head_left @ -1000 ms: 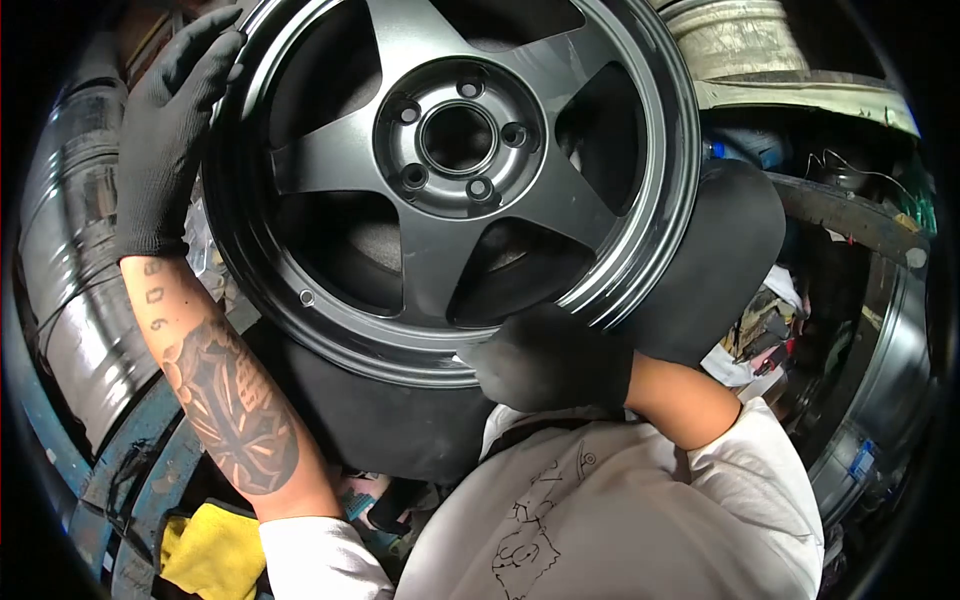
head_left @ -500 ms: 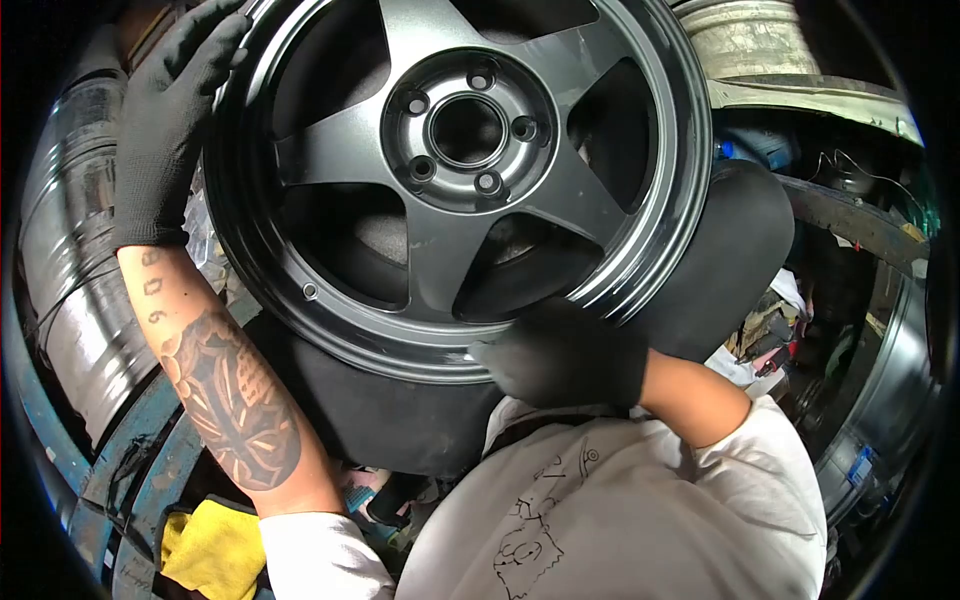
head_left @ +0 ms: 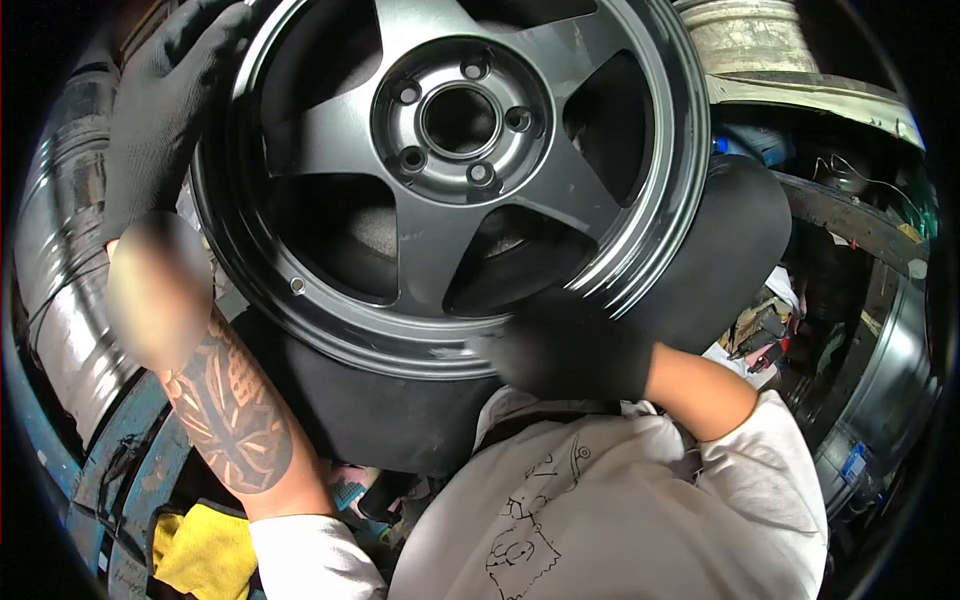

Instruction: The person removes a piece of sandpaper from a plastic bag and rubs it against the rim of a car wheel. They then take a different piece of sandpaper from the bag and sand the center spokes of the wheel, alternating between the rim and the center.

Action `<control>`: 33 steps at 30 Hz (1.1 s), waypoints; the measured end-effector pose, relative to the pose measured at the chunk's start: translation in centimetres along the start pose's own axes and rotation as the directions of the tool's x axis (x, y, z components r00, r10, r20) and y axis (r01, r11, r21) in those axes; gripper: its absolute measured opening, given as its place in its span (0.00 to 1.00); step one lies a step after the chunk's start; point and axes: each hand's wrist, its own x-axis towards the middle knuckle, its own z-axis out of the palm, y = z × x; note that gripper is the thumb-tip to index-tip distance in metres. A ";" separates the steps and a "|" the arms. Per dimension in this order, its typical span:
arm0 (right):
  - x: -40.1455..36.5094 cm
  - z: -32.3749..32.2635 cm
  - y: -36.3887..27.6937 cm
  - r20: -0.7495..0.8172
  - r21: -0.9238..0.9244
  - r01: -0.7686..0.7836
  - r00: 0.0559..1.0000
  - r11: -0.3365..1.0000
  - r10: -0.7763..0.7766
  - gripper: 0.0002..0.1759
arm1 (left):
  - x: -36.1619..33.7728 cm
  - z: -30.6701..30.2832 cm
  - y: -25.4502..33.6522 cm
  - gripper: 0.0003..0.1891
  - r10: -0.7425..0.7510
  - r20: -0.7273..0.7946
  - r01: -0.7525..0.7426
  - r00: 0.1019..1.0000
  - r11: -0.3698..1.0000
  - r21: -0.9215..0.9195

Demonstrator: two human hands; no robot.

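A dark grey spoked wheel rim point(head_left: 440, 260), with bolt holes around an open centre, lies tilted across my lap, its face toward me. My left hand point(head_left: 175, 95), in a black knit glove, grips the rim's outer edge at the upper left. At the lower lip my right hand point(head_left: 570, 345), also black-gloved, is closed with its fingertips against the metal. It is blurred, and a greyish patch shows at the fingertips; whatever is in them cannot be made out. Beside those fingertips the lip has a pale, scuffed spot.
Bare metal rims point(head_left: 85, 270) are stacked at the left, by a blue metal frame point(head_left: 125, 480). A yellow cloth point(head_left: 205, 550) hangs at the lower left. Another rim point(head_left: 750, 38) sits at the upper right, and a dark rusty beam point(head_left: 850, 215) runs along the right.
The wheel rim has shifted slightly left and up in view, and my left hand with it. My right hand stays at the lower lip, still blurred.
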 end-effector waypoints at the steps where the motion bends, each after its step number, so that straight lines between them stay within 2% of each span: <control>1: -0.5 0.0 0.2 -0.022 -0.051 -0.029 0.999 0.998 0.028 0.11 | 0.0 -0.8 -0.4 0.12 -0.042 0.058 0.044 0.997 0.999 -0.031; 2: -0.7 -0.2 0.1 -0.048 -0.106 -0.059 0.997 0.993 0.054 0.11 | 0.4 -1.1 -0.8 0.12 -0.020 0.064 0.021 0.998 1.000 -0.008; 3: -0.6 -0.9 -0.1 0.077 -0.101 -0.080 0.993 0.992 0.088 0.14 | 0.5 -1.0 -1.0 0.12 0.009 0.011 -0.008 1.000 1.000 -0.006; 6: 1.4 -1.6 -1.1 0.084 0.041 0.016 0.996 0.999 -0.019 0.16 | 0.5 0.0 -0.4 0.12 0.032 -0.006 -0.032 0.999 0.999 0.001; 9: 0.3 0.3 -0.2 -0.032 0.065 -0.061 0.998 0.996 0.063 0.12 | 0.4 -0.3 -0.4 0.12 0.010 0.084 -0.009 0.996 1.000 -0.006; 12: -1.9 0.2 0.5 -0.127 -0.073 -0.031 0.992 0.997 0.022 0.11 | -0.1 -0.5 -0.4 0.12 -0.016 0.129 0.019 0.992 1.000 -0.017; 13: -1.6 0.1 0.3 -0.095 -0.047 -0.005 0.995 0.999 0.000 0.11 | -0.1 -0.2 0.0 0.12 -0.013 0.115 0.014 0.993 1.000 -0.009; 16: 0.4 -0.4 -0.7 -0.025 0.041 0.052 0.998 0.998 -0.051 0.11 | 0.4 -0.1 -2.1 0.15 0.053 0.135 -0.062 0.989 0.996 0.061; 18: 1.2 -1.1 -0.6 0.023 0.124 0.054 0.998 0.991 -0.057 0.11 | 1.2 -1.9 -5.4 0.22 0.046 0.246 -0.107 0.968 0.964 0.243; 19: 0.4 -0.9 -0.3 0.009 0.081 -0.001 1.000 0.997 0.000 0.11 | 1.0 -1.6 -4.9 0.22 0.023 0.284 -0.094 0.958 0.967 0.239; 21: -1.4 -0.7 0.6 -0.008 -0.018 -0.094 0.996 0.995 0.093 0.11 | -0.2 -0.3 -1.3 0.15 -0.120 0.240 0.090 0.963 0.987 0.134; 22: -1.3 -0.4 0.9 -0.040 -0.070 -0.035 0.999 0.997 0.033 0.11 | -0.5 -0.1 -0.1 0.11 -0.185 0.220 0.170 0.958 0.982 0.083; 24: -1.1 0.4 0.9 -0.117 -0.165 0.063 0.990 0.984 -0.083 0.12 | -0.1 -0.1 -1.7 0.12 -0.097 0.175 0.099 0.980 0.995 -0.002; 27: 1.4 -1.2 -1.3 -0.039 0.049 0.040 0.999 0.998 -0.038 0.12 | 0.3 0.0 -0.7 0.13 -0.158 0.229 0.170 0.960 0.985 -0.033; 30: -0.3 -1.4 -0.3 0.064 -0.055 -0.011 0.998 0.998 0.015 0.11 | -0.9 0.6 1.4 0.14 -0.243 0.255 0.283 0.936 0.950 -0.134; 32: -2.3 -2.3 0.3 -0.175 0.079 -0.023 0.984 0.997 0.036 0.07 | -0.6 0.4 1.4 0.17 -0.227 0.350 0.281 0.909 0.953 -0.110; 33: -2.4 -3.0 0.1 -0.240 0.018 -0.035 0.970 0.999 0.039 0.06 | -0.4 0.3 1.3 0.19 -0.219 0.396 0.278 0.892 0.956 -0.099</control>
